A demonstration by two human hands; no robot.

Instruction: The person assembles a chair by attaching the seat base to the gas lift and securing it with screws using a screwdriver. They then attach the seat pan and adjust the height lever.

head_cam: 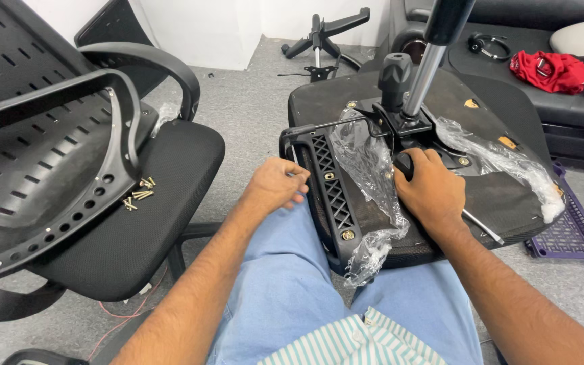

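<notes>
Gripping a black handle, right hand on upturned seat.

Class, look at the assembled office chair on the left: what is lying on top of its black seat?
A black perforated chair back rests on the seat, with a few loose brass screws beside it. The seat surface beneath the back is covered.

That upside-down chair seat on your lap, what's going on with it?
A person holds an overturned chair seat across their knees. The right hand grips a black-handled tool by the metal mechanism, under loose plastic wrap. The left hand rests at the armrest bracket. Loose screws lie on another chair.
</notes>
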